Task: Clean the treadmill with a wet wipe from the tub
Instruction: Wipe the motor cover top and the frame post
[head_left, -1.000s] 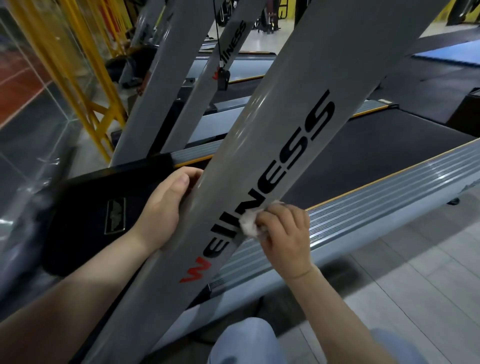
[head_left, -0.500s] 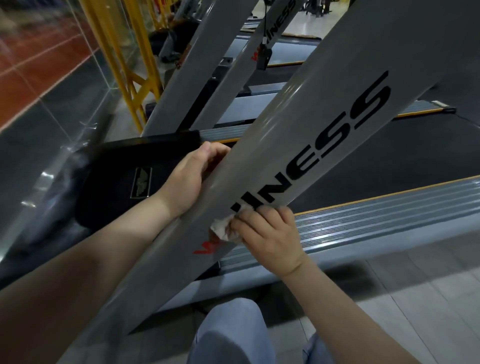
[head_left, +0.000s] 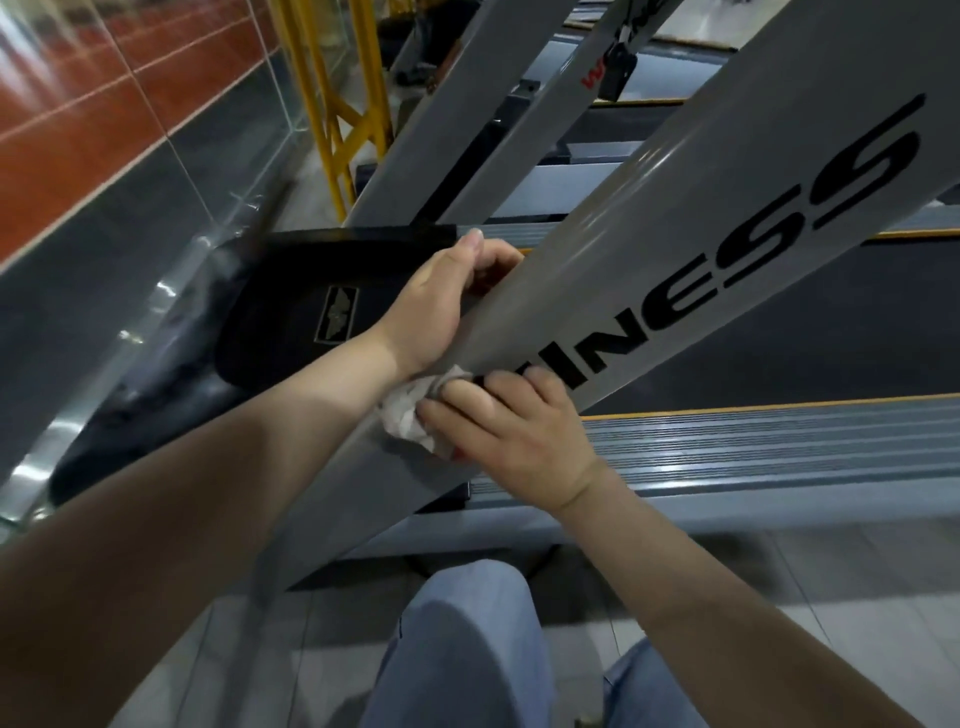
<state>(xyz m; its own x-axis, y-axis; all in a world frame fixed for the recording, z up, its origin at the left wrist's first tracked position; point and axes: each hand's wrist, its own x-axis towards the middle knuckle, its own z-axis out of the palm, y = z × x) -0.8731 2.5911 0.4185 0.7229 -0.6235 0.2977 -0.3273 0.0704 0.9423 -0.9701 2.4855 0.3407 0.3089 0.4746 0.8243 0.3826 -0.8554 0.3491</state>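
The right hand (head_left: 524, 434) bunches a crumpled white wet wipe (head_left: 410, 413) in curled fingers against the lower face of the smooth, glossy grey treadmill upright (head_left: 597, 291). The left hand (head_left: 441, 301) wraps that upright's upper edge, above the ribbed grey side rail (head_left: 779, 441).

Both my hands on the slanted post

My left hand (head_left: 441, 306) sits on the post (head_left: 649, 270) above my right hand (head_left: 511, 434), wipe (head_left: 410, 410) between them; belt (head_left: 810, 332) behind, side rail (head_left: 779, 441) beneath, my knee (head_left: 462, 639) in front.
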